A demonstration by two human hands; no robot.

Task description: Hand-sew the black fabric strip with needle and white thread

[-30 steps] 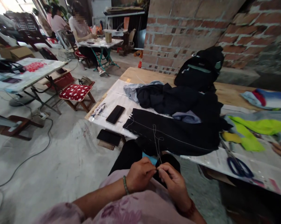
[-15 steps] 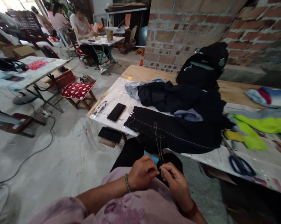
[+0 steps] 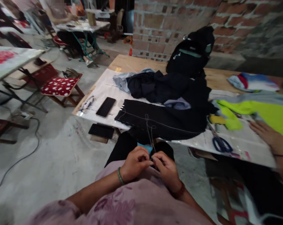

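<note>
My left hand (image 3: pixel 136 162) and my right hand (image 3: pixel 167 168) meet above my lap, thumbs and fingers pinched with tips almost touching. A long pale thread (image 3: pixel 150 132) runs from my right fingertips up over black trouser-like cloth (image 3: pixel 165 121), ending in loose loops. What my left fingertips pinch is too small to make out. White stitches run along the cloth, which lies flat at the table's near edge. A piece of light blue material (image 3: pixel 145 147) shows between my knees, just beyond my hands.
Blue-handled scissors (image 3: pixel 221 143), a phone (image 3: pixel 105 107), dark clothes (image 3: pixel 165 86) and a black backpack (image 3: pixel 190 53) lie on the table (image 3: pixel 96 82). Another person's hand (image 3: pixel 264 132) rests beside neon-yellow cloth (image 3: pixel 270 109) at right. A second phone (image 3: pixel 101 131) lies below the table edge; a stool (image 3: pixel 59 86) stands left.
The view has swung to the right, bringing more of the neighbouring person's hand and arm in. My hands remain together at the thread, their fingertips shifting slightly.
</note>
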